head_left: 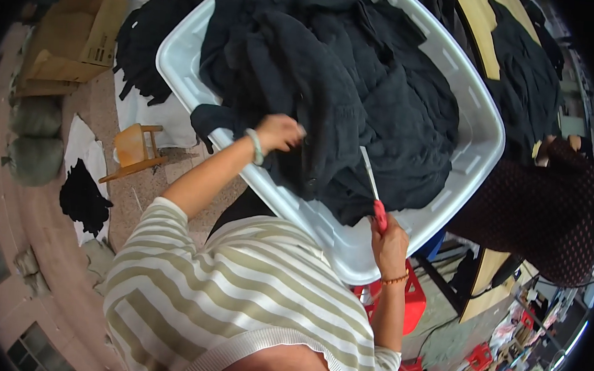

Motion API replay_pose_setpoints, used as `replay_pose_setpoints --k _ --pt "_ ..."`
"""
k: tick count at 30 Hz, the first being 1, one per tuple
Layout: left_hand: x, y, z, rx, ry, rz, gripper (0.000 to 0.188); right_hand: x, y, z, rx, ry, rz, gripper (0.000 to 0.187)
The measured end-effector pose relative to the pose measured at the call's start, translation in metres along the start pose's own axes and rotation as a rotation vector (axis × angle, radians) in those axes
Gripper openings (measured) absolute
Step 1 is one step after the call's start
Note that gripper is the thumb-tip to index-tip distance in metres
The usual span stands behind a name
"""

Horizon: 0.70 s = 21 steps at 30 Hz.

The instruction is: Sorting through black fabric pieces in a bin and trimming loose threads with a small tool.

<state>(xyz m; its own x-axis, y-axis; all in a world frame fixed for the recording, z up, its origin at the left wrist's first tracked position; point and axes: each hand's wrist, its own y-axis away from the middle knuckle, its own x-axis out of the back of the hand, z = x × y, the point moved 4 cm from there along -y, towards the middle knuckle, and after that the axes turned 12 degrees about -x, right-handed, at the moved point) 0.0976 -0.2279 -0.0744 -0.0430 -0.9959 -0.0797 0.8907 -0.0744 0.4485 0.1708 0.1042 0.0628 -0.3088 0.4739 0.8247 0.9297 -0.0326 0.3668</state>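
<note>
A pile of black garments (412, 118) fills a large white plastic tub (484, 123) in front of me. My left hand (280, 133), with a pale bangle at the wrist, is closed at the edge of a dark buttoned garment (317, 97) lying on the pile. Its fingertips are slightly blurred. In my right hand (390, 246), over the tub's near right rim, are red-handled scissors (379, 215). Their slim metal blades point up and away over the cloth and look closed together.
Left on the floor stand a wooden stool (134, 148), a cardboard box (77, 36) and a black cloth heap (84, 198). Red plastic stools (412, 307) are below the tub. At right, a person in a dotted dark top (536, 216) works beside tables with dark clothes (522, 70).
</note>
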Motion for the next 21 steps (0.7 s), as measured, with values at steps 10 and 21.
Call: replay_pose_setpoints --k 10,21 --pt "0.028 -0.064 0.105 -0.438 0.247 0.318 0.043 0.012 -0.074 -0.079 0.010 -0.310 -0.031 0.038" --pt "-0.076 0.079 0.172 -1.287 -0.394 -0.403 0.038 -0.041 -0.090 -0.085 0.026 -0.980 -0.041 0.035"
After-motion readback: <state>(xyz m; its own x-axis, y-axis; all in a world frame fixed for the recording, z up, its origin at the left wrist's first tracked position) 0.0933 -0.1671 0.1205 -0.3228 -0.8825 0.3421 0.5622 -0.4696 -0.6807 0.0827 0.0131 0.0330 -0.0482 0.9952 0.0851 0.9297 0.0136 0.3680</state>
